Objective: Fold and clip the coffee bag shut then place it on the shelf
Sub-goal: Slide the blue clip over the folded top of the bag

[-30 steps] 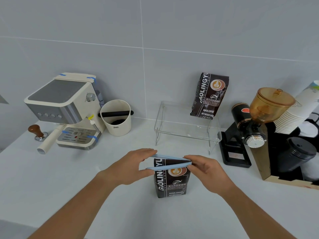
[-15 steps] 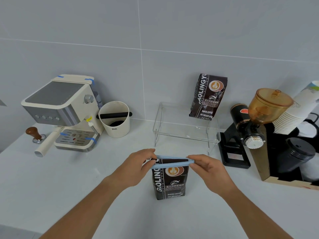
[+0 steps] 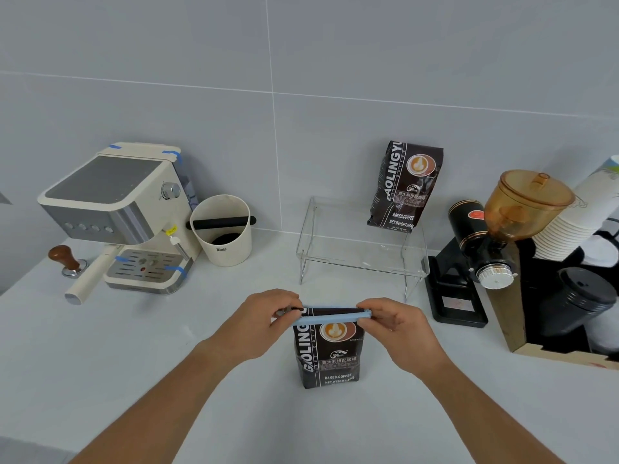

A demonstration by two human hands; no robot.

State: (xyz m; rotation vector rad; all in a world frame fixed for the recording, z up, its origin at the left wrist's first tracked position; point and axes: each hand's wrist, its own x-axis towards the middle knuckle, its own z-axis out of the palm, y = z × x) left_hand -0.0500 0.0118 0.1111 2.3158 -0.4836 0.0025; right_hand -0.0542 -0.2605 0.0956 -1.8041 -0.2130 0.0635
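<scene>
A dark coffee bag (image 3: 330,351) stands upright on the white counter, its top folded down. A long light-blue clip (image 3: 331,315) lies across the folded top, its two arms nearly together. My left hand (image 3: 264,318) pinches the clip's left end and my right hand (image 3: 398,324) pinches its right end. Behind, a clear acrylic shelf (image 3: 358,259) stands against the wall. A second coffee bag (image 3: 403,187) leans upright on its right rear part.
A cream espresso machine (image 3: 114,216) with a wooden tamper (image 3: 65,259) stands at the left, a cream knock box (image 3: 222,229) beside it. A black grinder (image 3: 479,249) with an amber hopper, stacked paper cups (image 3: 576,216) and a wooden box stand at the right.
The clip's two arms have closed down over the bag's folded top. Both hands stayed at the clip's ends.
</scene>
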